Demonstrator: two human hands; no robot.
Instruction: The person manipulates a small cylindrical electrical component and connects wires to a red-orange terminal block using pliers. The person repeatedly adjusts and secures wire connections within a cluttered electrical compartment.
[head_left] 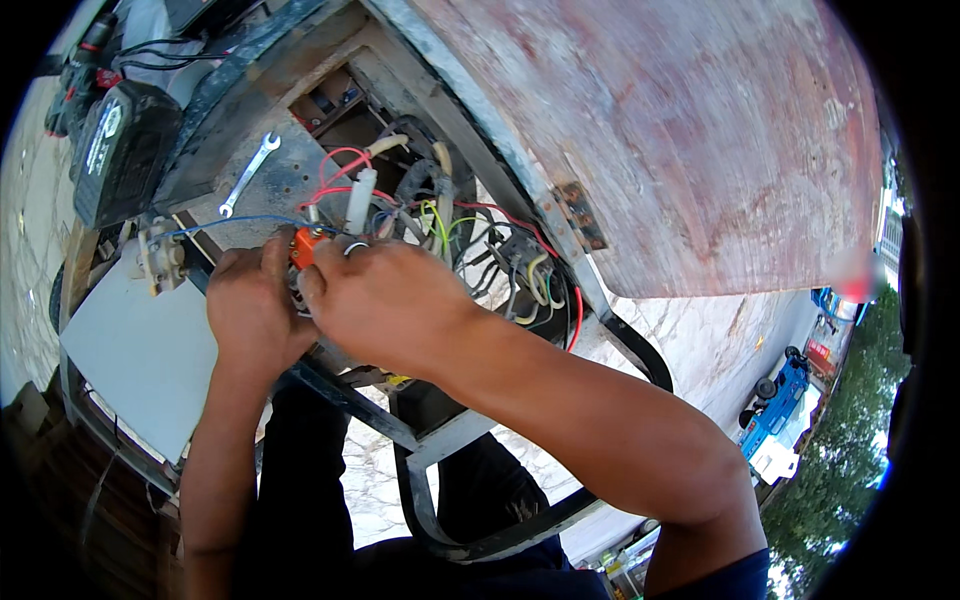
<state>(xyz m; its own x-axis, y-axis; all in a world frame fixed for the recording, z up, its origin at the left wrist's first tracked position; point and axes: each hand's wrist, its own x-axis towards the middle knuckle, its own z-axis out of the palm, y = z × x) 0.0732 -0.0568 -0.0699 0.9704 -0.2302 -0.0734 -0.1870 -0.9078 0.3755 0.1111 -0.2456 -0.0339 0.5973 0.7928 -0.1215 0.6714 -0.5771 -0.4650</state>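
Close together over an open metal compartment, my two hands work among wires. Curled fingers of my left hand [255, 295] grip a small orange piece [304, 246] whose kind I cannot make out. Pressed against it from the other side is my right hand [385, 300], its fingers closed and a ring on one of them; what lies between those fingertips is hidden. A blue wire [240, 221] runs from the left toward the orange piece. Just beyond my hands stands a white sleeve-like connector [360, 200] beside red wires [338, 166]. A tangle of yellow-green, black and grey wires [440, 225] fills the compartment.
An open-end wrench [250, 175] lies on the metal plate. At the upper left is a black tool battery [125, 150] by a power drill [85, 75]. A large worn reddish panel [680, 140] rises at right. A black-edged metal frame [500, 540] curves near my legs.
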